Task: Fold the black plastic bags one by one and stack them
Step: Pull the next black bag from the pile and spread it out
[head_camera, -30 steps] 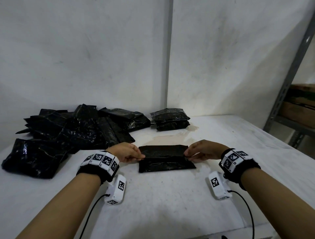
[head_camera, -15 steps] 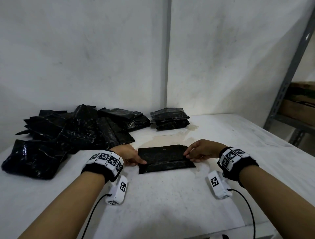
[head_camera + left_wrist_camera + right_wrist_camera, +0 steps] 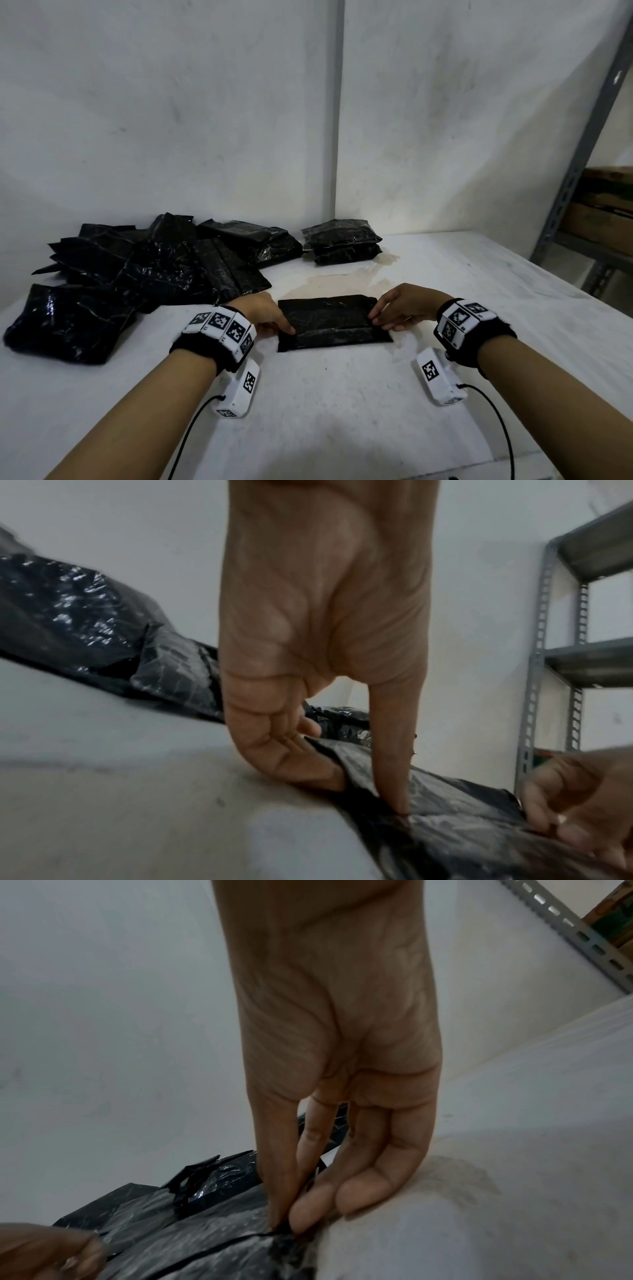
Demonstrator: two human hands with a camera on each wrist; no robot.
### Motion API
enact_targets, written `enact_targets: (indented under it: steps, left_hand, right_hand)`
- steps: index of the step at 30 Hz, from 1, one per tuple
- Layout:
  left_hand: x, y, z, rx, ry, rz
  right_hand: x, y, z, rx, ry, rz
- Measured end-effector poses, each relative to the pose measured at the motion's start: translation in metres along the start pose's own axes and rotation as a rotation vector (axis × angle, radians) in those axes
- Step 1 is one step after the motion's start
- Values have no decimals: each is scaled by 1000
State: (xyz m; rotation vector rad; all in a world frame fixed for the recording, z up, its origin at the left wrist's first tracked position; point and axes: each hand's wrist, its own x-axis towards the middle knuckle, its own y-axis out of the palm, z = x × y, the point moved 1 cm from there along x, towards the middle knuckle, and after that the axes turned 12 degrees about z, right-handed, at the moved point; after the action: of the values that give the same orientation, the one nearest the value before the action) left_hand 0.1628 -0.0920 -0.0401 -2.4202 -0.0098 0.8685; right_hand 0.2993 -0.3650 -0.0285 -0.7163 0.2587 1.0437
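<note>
A black plastic bag [image 3: 330, 322], folded into a flat rectangle, lies on the white table [image 3: 342, 411] in front of me. My left hand [image 3: 279, 325] holds its left end. In the left wrist view the thumb [image 3: 394, 764] presses down on the bag [image 3: 462, 818] while the curled fingers tuck against its edge. My right hand [image 3: 383, 317] holds the right end. In the right wrist view, thumb and fingers [image 3: 308, 1213] pinch the bag [image 3: 205, 1234] at the edge of its folded layer. A small stack of folded bags [image 3: 342, 241] sits at the back centre.
A loose pile of unfolded black bags [image 3: 154, 267] fills the back left of the table. A brownish stain [image 3: 342, 282] marks the surface behind the bag. A grey metal rack [image 3: 582, 154] holding cardboard boxes [image 3: 603, 212] stands at the right.
The raised upper flap has come down flat onto the bag. Both hands stayed at its ends and slid slightly toward me.
</note>
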Motion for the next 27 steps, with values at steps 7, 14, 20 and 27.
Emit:
enact_targets:
  steps: [7,14,20,27]
  left_hand:
    - [-18,9,-26,311,402,-247]
    - [-13,38,-51,436,548,102]
    - [-2,39,-54,475,456,145]
    - [9,35,-46,409,462,192]
  right_hand:
    - [0,2,2,-29,1,-12]
    - [1,3,1,-8,0,-15]
    - [-1,1,6,89,84,-91]
    - [13,1,13,258,99,-172]
